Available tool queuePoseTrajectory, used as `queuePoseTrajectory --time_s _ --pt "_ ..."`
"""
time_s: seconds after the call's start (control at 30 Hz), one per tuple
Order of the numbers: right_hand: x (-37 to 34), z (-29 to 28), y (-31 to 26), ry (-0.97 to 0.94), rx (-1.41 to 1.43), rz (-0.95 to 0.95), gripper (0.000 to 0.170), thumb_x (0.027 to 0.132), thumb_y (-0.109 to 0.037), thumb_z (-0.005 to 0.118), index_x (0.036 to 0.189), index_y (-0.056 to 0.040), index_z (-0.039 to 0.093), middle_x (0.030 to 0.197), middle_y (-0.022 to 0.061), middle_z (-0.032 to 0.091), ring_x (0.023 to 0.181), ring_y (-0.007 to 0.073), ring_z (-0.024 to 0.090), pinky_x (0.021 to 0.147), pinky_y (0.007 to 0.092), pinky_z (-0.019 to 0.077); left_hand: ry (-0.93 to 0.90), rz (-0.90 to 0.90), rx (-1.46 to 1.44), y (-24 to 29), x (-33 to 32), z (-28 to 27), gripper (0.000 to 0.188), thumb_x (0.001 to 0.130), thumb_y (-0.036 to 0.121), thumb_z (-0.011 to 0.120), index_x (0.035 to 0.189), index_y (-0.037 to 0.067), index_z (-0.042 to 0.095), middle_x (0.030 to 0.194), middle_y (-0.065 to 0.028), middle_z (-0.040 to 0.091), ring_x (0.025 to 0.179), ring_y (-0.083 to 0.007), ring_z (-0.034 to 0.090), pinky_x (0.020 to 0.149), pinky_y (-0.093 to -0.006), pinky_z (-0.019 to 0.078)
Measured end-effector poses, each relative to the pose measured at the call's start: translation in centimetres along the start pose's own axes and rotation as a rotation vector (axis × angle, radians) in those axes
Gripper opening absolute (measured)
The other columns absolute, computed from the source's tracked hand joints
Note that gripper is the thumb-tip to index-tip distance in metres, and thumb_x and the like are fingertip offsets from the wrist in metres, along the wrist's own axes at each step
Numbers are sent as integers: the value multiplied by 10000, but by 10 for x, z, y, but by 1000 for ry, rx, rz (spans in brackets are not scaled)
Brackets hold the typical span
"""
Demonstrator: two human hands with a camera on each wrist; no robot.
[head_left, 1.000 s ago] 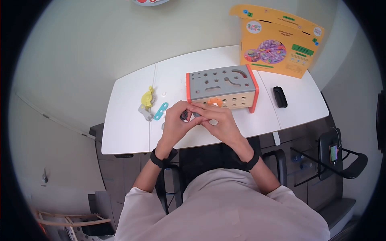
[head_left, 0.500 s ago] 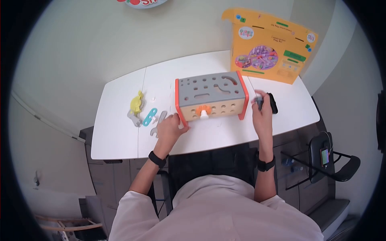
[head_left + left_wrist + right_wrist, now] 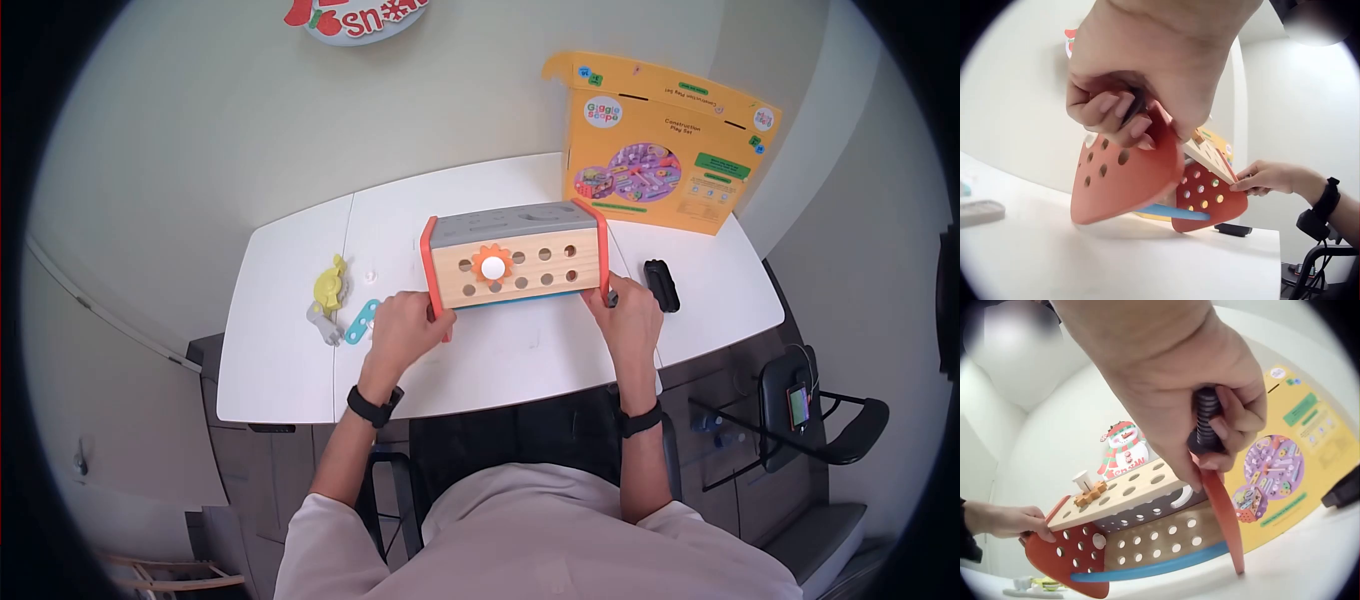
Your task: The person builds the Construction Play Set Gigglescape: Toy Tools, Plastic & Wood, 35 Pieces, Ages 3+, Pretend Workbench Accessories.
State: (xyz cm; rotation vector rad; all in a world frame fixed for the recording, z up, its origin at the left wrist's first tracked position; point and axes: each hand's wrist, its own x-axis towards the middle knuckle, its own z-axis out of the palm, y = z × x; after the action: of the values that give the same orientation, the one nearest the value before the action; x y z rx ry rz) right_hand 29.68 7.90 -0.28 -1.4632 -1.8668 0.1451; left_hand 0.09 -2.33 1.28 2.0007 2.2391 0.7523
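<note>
Between both hands, a toy workbench with a grey top [image 3: 480, 225] and a holed wooden front panel [image 3: 535, 282] is tipped back, front facing up. My left hand [image 3: 405, 325] grips its left red side panel [image 3: 1129, 181], with a dark round piece [image 3: 1137, 106] tucked in the curled fingers. On the other side, my right hand [image 3: 632, 318] pinches the right red side panel [image 3: 1225, 512] and keeps a dark grey threaded bolt [image 3: 1208, 415] in its curled fingers. An orange gear [image 3: 492, 250] sits on the front panel, a white bolt [image 3: 493, 268] at its centre.
Left of the workbench lie a teal holed strip [image 3: 357, 325], a yellow toy piece [image 3: 328, 287] and a grey piece [image 3: 320, 322]. To the right is a black case [image 3: 660, 285]. A yellow play set box [image 3: 670, 130] stands behind on the white table [image 3: 480, 375].
Both hands were together before the workbench, then parted. The right hand came back from near the black case to the right panel. The workbench has tipped backward, front panel turning upward.
</note>
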Motion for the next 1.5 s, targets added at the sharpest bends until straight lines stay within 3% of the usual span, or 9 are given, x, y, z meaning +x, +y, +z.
queuePoseTrajectory --time_s 0.27,0.37,0.57,0.7,0.87,1.0,1.17,1.4,1.5 --pt "9 -19 -18 -42 -28 -72 199 760 -265 763 705 -77 726 596 161 641 579 350 649 556 420 516 59 -7 48 -4 30 -21 340 799 305 676 683 -14 684 608 -182 629 590 -360 637 560 -431 494" --pt "18 -32 -30 -171 29 24 231 751 -294 764 719 -66 755 603 158 660 577 338 661 566 395 535 84 9 79 -6 46 -27 310 792 306 644 672 29 716 601 -158 643 582 -348 643 587 -413 521" --pt "29 -25 -30 -60 -109 -12 285 729 -329 785 751 -45 779 634 187 678 615 355 691 593 407 560 62 -4 88 -5 71 -31 316 776 312 644 640 32 694 574 -142 631 557 -332 626 588 -409 523" --pt "37 -23 -32 -104 -102 19 310 712 -339 799 759 -33 778 653 208 682 642 371 700 614 418 569 41 -37 52 -9 76 -27 332 785 317 637 630 26 680 578 -143 638 562 -325 637 588 -412 527" --pt "47 -18 -28 -133 -99 46 384 709 -364 763 828 1 790 680 219 697 651 369 709 636 406 577 -24 -79 76 -13 83 -26 335 820 355 651 728 51 758 603 -126 658 563 -284 634 579 -398 502" --pt "50 -14 -24 -94 -101 1 390 712 -368 759 837 1 791 694 216 705 680 365 717 658 412 581 16 -65 109 -10 82 -25 333 799 312 634 654 18 692 605 -168 654 574 -327 656 589 -410 537" --pt "58 -18 -29 -194 -54 78 339 700 -330 774 683 6 726 670 213 688 668 387 705 626 421 571 9 -34 82 -14 88 -20 339 805 301 633 675 -5 700 611 -180 655 583 -340 660 597 -423 541" --pt "59 -17 -24 -265 -71 67 384 711 -363 791 728 12 709 727 202 707 711 385 711 635 430 570 -56 -75 65 -16 89 -20 340 822 307 627 739 -10 718 675 -195 684 647 -347 688 635 -426 556" --pt "58 -17 -24 -266 -105 83 396 717 -390 757 793 -2 779 751 188 735 746 367 726 695 422 581 -68 -134 91 -5 86 -23 346 812 325 651 755 -9 721 700 -196 697 664 -354 698 646 -445 559"
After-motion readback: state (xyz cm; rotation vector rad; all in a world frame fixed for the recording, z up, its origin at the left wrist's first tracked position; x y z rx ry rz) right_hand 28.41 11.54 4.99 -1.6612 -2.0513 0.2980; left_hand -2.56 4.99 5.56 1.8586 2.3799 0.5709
